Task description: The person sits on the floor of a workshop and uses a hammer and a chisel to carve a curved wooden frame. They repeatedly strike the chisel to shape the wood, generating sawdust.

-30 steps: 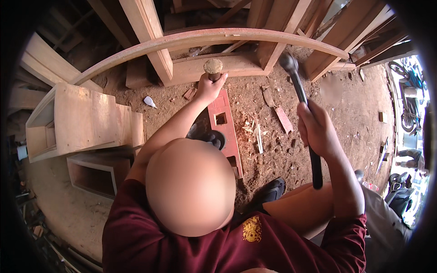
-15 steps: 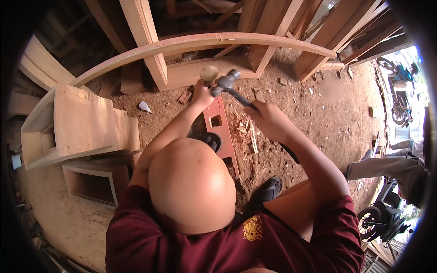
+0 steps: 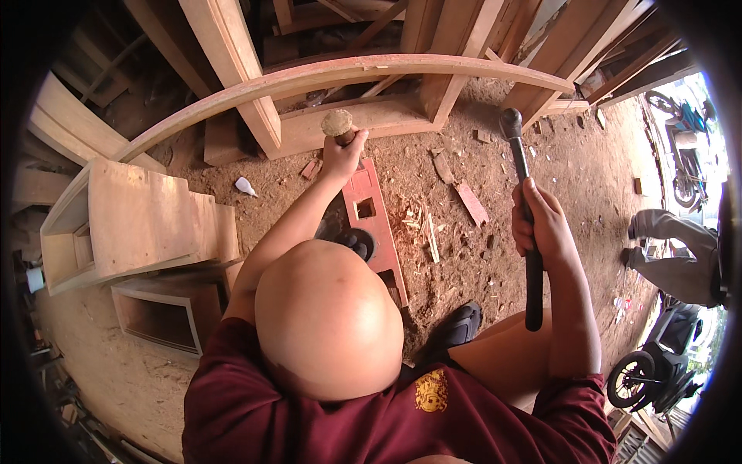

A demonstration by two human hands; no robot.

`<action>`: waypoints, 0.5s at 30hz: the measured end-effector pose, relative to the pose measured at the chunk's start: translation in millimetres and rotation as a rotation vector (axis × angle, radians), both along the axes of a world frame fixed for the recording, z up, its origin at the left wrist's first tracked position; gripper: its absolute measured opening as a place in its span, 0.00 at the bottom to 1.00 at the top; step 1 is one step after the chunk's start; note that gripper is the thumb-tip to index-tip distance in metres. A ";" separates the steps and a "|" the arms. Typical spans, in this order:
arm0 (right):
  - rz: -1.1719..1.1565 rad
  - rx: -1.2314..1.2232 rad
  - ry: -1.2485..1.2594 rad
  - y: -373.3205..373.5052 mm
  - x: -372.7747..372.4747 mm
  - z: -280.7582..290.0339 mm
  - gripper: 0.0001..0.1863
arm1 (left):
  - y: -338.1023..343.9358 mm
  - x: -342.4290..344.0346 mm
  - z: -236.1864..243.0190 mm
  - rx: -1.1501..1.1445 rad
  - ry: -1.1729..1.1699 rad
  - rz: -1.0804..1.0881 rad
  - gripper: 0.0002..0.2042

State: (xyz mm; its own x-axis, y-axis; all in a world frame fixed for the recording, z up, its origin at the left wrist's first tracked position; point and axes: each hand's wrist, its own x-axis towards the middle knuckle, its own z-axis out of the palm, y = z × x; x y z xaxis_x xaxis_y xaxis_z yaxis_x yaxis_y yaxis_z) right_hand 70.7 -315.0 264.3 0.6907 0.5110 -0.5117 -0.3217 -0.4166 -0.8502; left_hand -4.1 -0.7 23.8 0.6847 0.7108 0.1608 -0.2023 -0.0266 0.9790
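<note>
My left hand [image 3: 340,162] is wrapped round a chisel [image 3: 337,124] with a pale, battered round top. It holds the chisel at the far end of a red-faced length of wood [image 3: 378,203]; the blade is hidden. Square holes are cut through this wood, which runs beside my bent knee [image 3: 328,317]. Off to the right, my right hand [image 3: 543,224] grips the dark handle of a hammer [image 3: 533,298]. The hammer's metal head points away from me, well apart from the chisel. Pale wood chips [image 3: 423,224] lie on the dirt beside the red wood.
A curved wooden rail [image 3: 332,81] and upright frames stand across the far side. Stacked wooden panels [image 3: 147,209] and a box-like frame [image 3: 158,309] are at the left. Offcuts [image 3: 471,203] lie on the ground. At right are a person's legs [image 3: 676,255] and parked motorcycles [image 3: 657,371].
The hammer has swung from beside the chisel out to the right, with my right hand. My left hand stays round the chisel at nearly the same place. The person's legs at right have shifted.
</note>
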 end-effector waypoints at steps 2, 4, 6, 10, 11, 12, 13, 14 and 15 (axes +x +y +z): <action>0.016 -0.032 -0.029 -3.8 -0.8 3.7 0.19 | -3.1 3.1 -0.4 0.047 0.000 0.008 0.14; 0.026 -0.032 -0.020 -8.2 -0.1 2.7 0.19 | -3.8 4.0 0.5 0.081 0.033 -0.014 0.12; 0.032 -0.026 -0.013 -10.8 0.0 3.3 0.19 | -0.7 3.4 -3.0 0.094 0.086 -0.061 0.10; 0.027 0.002 -0.001 -14.9 0.4 -0.8 0.19 | -2.9 5.7 -6.6 0.086 0.083 -0.034 0.12; 0.025 0.010 -0.001 -15.6 0.6 -2.4 0.19 | -5.0 7.0 -6.8 0.110 0.055 -0.014 0.14; 0.025 0.006 -0.006 -15.2 0.0 -1.8 0.19 | -6.4 7.4 -6.9 0.135 0.027 0.007 0.15; 0.025 0.002 -0.011 -13.9 -1.4 -0.8 0.19 | -6.1 6.3 -6.9 0.135 0.065 -0.011 0.14; 0.026 -0.002 -0.016 -12.4 -3.2 0.8 0.19 | -4.9 4.7 -7.4 0.136 0.102 -0.028 0.13; 0.043 -0.003 -0.017 -10.3 -4.8 3.0 0.19 | -4.2 3.2 -8.0 0.137 0.138 -0.045 0.11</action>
